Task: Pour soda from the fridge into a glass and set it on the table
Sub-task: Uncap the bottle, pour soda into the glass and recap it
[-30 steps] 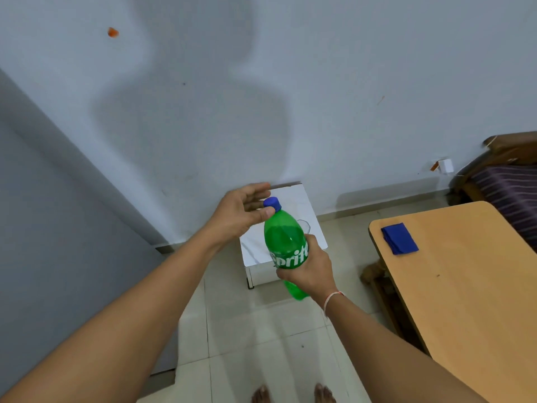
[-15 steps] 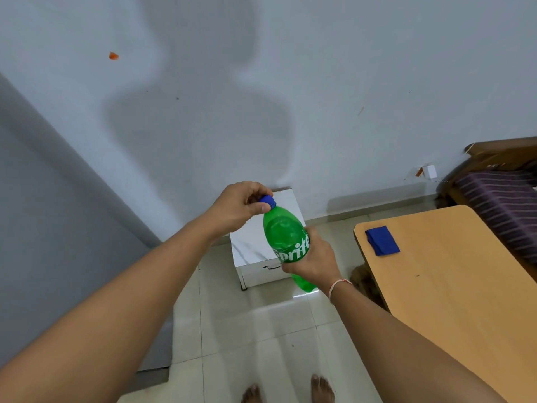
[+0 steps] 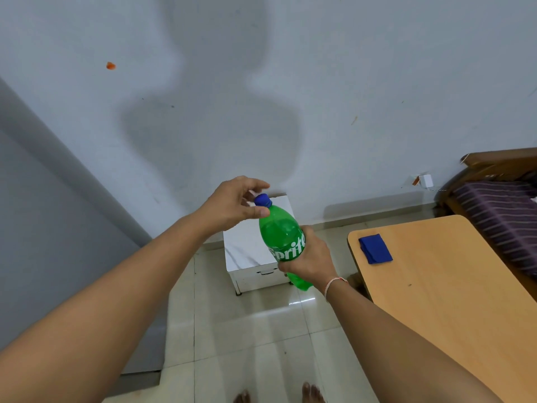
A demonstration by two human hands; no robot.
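A: Which furniture appears at the right?
B: A wooden table point(image 3: 453, 301) with a rounded corner; a folded blue cloth point(image 3: 375, 248) lies near its far left edge. Beyond it, a dark wooden seat point(image 3: 499, 164) carries a purple striped cushion point(image 3: 499, 207).

A: And at centre?
B: A white marble-patterned cabinet point(image 3: 247, 254) stands on the glossy tiled floor point(image 3: 250, 330), against the pale grey wall point(image 3: 348, 68).

A: What marks the wall?
B: 1 orange fleck point(image 3: 110, 65) at upper left, a broad shadow point(image 3: 209, 135) at centre, and a white plug adapter point(image 3: 424, 180) low at right.
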